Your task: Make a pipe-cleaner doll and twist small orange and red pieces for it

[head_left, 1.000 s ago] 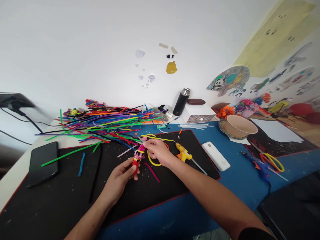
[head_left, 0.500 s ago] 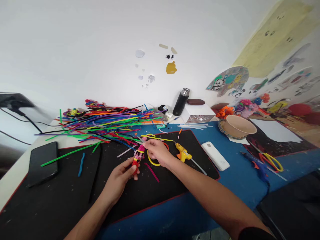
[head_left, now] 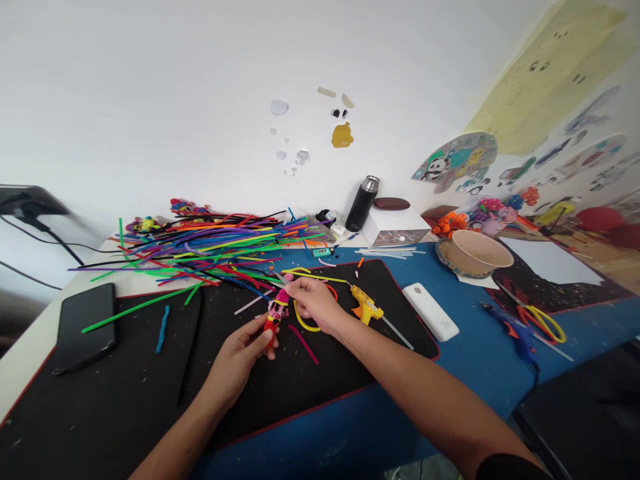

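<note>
My left hand (head_left: 250,353) grips the red lower part of a small pipe-cleaner doll (head_left: 276,313), which is held upright above the black mat (head_left: 350,373). The doll has a pink top, a yellow band and a pale face with dark marks. My right hand (head_left: 313,300) pinches at its pink top, and the fingertips partly cover that spot. Behind and beneath the right hand lie scissors with a yellow-and-orange handle (head_left: 306,325), their blades pointing up and left. A magenta pipe cleaner (head_left: 304,345) lies just right of the doll.
A big heap of coloured pipe cleaners (head_left: 225,243) spreads along the back. Right of my hands lie a yellow glue gun (head_left: 367,305) and a white power bank (head_left: 430,312). A black thermos (head_left: 363,203) stands near the wall. Farther right are a beige bowl (head_left: 480,252) and a blue glue gun (head_left: 517,337).
Hardly anything differs. Both hands keep their hold on the doll in almost the same place.
</note>
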The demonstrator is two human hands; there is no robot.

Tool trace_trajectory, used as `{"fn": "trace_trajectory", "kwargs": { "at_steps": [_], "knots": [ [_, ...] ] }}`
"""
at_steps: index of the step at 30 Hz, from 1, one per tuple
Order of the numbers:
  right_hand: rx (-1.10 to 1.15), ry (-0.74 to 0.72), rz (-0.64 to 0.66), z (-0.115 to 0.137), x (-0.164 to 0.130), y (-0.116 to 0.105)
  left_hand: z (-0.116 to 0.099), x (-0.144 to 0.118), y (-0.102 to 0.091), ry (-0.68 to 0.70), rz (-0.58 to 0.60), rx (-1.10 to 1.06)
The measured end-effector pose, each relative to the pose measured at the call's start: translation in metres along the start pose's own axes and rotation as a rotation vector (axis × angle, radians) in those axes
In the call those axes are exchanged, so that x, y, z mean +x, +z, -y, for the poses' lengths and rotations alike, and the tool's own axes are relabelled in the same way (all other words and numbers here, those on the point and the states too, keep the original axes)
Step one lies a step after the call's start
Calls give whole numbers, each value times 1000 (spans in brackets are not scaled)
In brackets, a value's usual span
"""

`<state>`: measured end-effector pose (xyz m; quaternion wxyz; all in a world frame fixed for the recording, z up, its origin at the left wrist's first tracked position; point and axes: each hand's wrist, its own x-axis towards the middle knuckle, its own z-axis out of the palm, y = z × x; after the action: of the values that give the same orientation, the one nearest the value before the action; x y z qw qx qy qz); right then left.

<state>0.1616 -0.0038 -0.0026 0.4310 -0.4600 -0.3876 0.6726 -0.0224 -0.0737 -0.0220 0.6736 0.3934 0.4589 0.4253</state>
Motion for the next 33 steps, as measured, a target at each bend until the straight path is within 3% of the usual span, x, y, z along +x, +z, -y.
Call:
{"fn": "trace_trajectory", "kwargs": {
  "at_steps": [22,33],
  "knots": [
    [-46,-25,1,1,1,2,4,0,-5,-26,39,-60],
    [30,-47,-44,12,-4,8,-5,0,2,-22,-39,-148]
  ]
}}
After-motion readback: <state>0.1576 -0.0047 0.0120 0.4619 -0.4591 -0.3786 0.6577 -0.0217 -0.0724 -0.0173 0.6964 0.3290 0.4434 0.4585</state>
